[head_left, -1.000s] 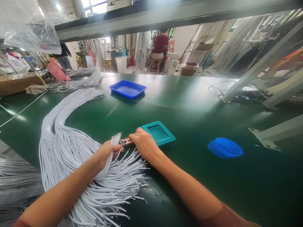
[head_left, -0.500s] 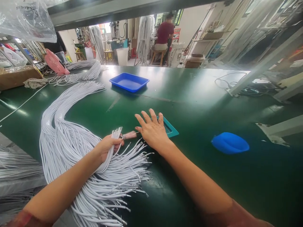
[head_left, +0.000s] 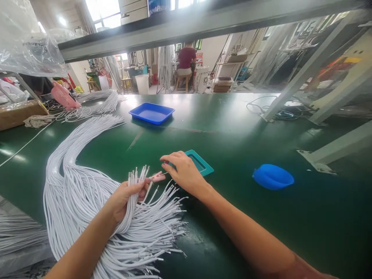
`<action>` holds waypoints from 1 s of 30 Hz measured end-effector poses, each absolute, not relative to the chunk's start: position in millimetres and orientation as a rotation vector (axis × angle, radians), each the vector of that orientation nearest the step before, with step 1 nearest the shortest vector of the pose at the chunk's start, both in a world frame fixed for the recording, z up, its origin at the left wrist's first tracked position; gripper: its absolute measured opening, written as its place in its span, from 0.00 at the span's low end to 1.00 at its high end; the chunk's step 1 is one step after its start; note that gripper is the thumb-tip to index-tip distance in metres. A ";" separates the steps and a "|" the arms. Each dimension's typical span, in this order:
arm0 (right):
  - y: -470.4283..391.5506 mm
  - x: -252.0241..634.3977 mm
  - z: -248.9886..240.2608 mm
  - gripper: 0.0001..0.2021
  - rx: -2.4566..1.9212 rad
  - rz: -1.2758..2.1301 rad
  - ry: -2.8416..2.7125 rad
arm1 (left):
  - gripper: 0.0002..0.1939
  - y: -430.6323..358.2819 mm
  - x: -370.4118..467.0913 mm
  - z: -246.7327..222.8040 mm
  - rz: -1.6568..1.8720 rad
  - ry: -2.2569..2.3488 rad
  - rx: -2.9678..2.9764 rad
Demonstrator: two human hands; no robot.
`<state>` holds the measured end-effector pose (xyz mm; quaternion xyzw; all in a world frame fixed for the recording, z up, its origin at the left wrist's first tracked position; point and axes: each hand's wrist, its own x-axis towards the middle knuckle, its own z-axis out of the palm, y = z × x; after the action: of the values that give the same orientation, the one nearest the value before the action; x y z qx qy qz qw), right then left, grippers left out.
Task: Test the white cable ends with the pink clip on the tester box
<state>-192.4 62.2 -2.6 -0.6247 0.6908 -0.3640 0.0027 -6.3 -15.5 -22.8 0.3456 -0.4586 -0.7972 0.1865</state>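
Just before twelve o'clock, we read "ISO9001 ISO1", its end unclear, in pale letters on a dark-blue rectangular sign. Near ten o'clock, we find lettering on a clear crumpled plastic bag too blurred to read.

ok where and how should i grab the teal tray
I'd pinch the teal tray by its flat rim at the right-hand corner, coming from the right, thumb on top. That corner is exposed and the rim looks easy to pinch, while the right hand hides its left part in this view.

Bare hands, bare forearms; right sleeve dark reddish.
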 end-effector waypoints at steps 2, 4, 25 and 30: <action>64.3 -183.7 1.0 0.07 -1.877 -1.234 2.031 | 0.14 -14.3 -4.0 -22.0 -2.233 -1.306 0.972; 65.9 -174.7 2.2 0.06 -1.791 -1.262 1.911 | 0.13 -13.3 -2.2 -21.8 -2.199 -1.349 0.986; 61.1 -146.6 -18.1 0.05 -0.976 -1.536 1.257 | 0.11 -10.2 -0.6 -22.2 -2.036 -1.354 1.045; 59.4 -147.0 -23.5 0.10 -0.707 -1.417 0.929 | 0.07 -11.7 1.8 -24.7 -2.195 -1.339 0.864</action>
<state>-147.0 59.4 -23.5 -0.3058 0.4021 -0.6131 0.6075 1.8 -11.7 -24.7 0.3111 -0.4824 -0.7907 0.2129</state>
